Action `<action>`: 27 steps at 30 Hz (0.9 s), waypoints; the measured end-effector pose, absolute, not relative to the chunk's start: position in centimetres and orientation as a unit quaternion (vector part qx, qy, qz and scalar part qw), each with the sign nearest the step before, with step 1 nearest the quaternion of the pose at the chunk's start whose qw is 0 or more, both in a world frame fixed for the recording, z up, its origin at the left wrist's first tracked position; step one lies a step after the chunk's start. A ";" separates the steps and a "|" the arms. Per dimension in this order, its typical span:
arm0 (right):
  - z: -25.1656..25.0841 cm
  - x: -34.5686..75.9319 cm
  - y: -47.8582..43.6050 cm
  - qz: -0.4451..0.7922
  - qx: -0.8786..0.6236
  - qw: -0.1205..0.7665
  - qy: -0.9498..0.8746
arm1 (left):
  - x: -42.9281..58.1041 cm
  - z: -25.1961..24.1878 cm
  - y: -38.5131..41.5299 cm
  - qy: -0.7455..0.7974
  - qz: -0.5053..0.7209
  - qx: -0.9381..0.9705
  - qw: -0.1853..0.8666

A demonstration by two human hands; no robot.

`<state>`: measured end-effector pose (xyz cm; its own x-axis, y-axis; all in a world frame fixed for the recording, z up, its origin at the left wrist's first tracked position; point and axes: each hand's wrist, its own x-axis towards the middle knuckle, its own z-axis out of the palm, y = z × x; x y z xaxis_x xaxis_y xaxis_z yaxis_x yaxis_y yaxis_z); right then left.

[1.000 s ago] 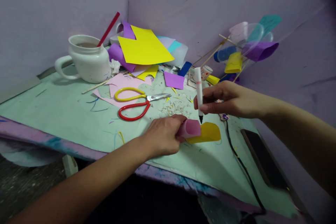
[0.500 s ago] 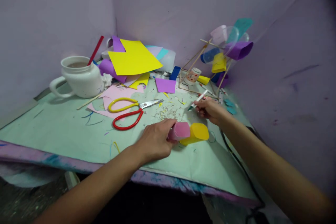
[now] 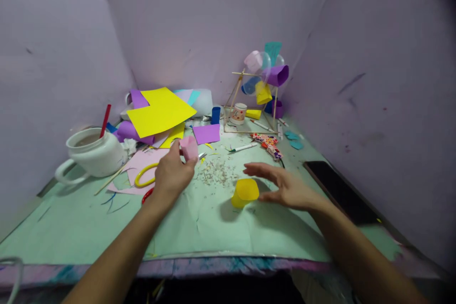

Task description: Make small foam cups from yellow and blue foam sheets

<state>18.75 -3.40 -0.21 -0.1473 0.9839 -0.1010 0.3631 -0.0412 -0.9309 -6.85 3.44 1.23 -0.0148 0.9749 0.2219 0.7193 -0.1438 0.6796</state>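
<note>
- In the head view, the yellow paper tube (image 3: 245, 194) stands on the green table cover (image 3: 199, 228), its open end facing up; it is the landmark for the places below.
- The left hand (image 3: 174, 175) is beyond and to the left of the yellow tube, fingers wrapped around a pink paper tube (image 3: 189, 148). Whether that tube touches the cover I cannot tell.
- The right hand (image 3: 285, 187) is just to the right of the yellow tube, fingers spread and thumb parted from them, holding nothing. The thumb tip is at the tube's edge; touching or barely apart, I cannot tell.
- Beyond the yellow tube, a marker (image 3: 243, 147) lies on its side with its dark tip bare, and scattered crumbs (image 3: 216, 172) lie nearer. Scissors (image 3: 147, 168) sit to the left of it, partly hidden by the left arm.
- The step in hand looks like handling the two tubes, one per hand. Taking the yellow tube would call for a light pinch, since its wall looks thin and easily dented.
</note>
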 end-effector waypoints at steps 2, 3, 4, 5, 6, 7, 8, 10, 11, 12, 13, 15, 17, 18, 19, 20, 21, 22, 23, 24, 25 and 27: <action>-0.6 18.0 -4.6 0.473 -0.455 0.337 -0.675 | -6.8 1.6 4.8 0.631 0.342 0.678 0.160; -0.8 17.6 -4.8 0.474 -0.435 0.342 -0.685 | -6.8 1.7 5.2 0.631 0.345 0.679 0.147; -1.0 17.2 -4.7 0.474 -0.428 0.350 -0.685 | -6.7 1.8 5.5 0.632 0.350 0.678 0.133; -1.2 16.8 -4.5 0.475 -0.435 0.361 -0.675 | -6.5 1.8 5.4 0.636 0.355 0.676 0.115; -1.3 16.4 -4.2 0.478 -0.442 0.372 -0.662 | -6.4 1.8 5.1 0.637 0.364 0.672 0.097; -1.4 16.1 -3.9 0.482 -0.446 0.384 -0.650 | -6.2 1.8 4.5 0.631 0.379 0.671 0.088; -1.3 15.8 -3.6 0.485 -0.444 0.398 -0.639 | -6.0 1.8 3.8 0.618 0.392 0.676 0.088; -1.2 15.3 -3.0 0.487 -0.436 0.428 -0.624 | -5.5 1.8 2.1 0.526 0.433 0.708 0.186; -1.1 15.0 -2.8 0.483 -0.433 0.445 -0.617 | -5.3 1.7 1.2 0.460 0.424 0.736 0.257; -1.1 14.7 -2.7 0.476 -0.432 0.461 -0.611 | -5.1 1.7 0.5 0.406 0.410 0.757 0.306; -1.1 14.3 -2.6 0.466 -0.433 0.476 -0.607 | -4.9 1.5 -0.1 0.372 0.398 0.773 0.324; -1.3 13.7 -2.6 0.440 -0.439 0.502 -0.602 | -4.6 1.2 -0.7 0.337 0.386 0.799 0.315; -1.6 13.3 -2.7 0.413 -0.444 0.522 -0.600 | -4.3 0.8 -0.8 0.321 0.394 0.814 0.281; -1.9 13.1 -2.8 0.401 -0.445 0.529 -0.602 | -4.1 0.6 -0.7 0.312 0.399 0.819 0.269; -2.1 13.1 -2.9 0.391 -0.443 0.534 -0.605 | -4.0 0.4 -0.7 0.300 0.406 0.823 0.261; -2.3 13.0 -3.0 0.382 -0.440 0.538 -0.609 | -3.9 0.3 -0.6 0.286 0.412 0.827 0.254; -2.5 13.0 -3.1 0.374 -0.436 0.542 -0.613 | -3.9 0.2 -0.6 0.272 0.421 0.829 0.247; -2.6 13.0 -3.2 0.367 -0.431 0.547 -0.617 | -3.8 0.1 -0.6 0.259 0.428 0.832 0.239; -2.6 13.0 -3.3 0.361 -0.428 0.550 -0.620 | -3.7 0.1 -0.6 0.247 0.435 0.835 0.229; -2.6 13.1 -3.3 0.356 -0.425 0.552 -0.623 | -3.7 0.1 -0.6 0.240 0.443 0.836 0.217; -2.5 13.1 -3.3 0.351 -0.423 0.553 -0.626 | -3.6 0.1 -0.6 0.239 0.449 0.836 0.207; -2.3 13.3 -3.3 0.345 -0.425 0.552 -0.629 | -3.6 0.1 -0.7 0.249 0.455 0.832 0.194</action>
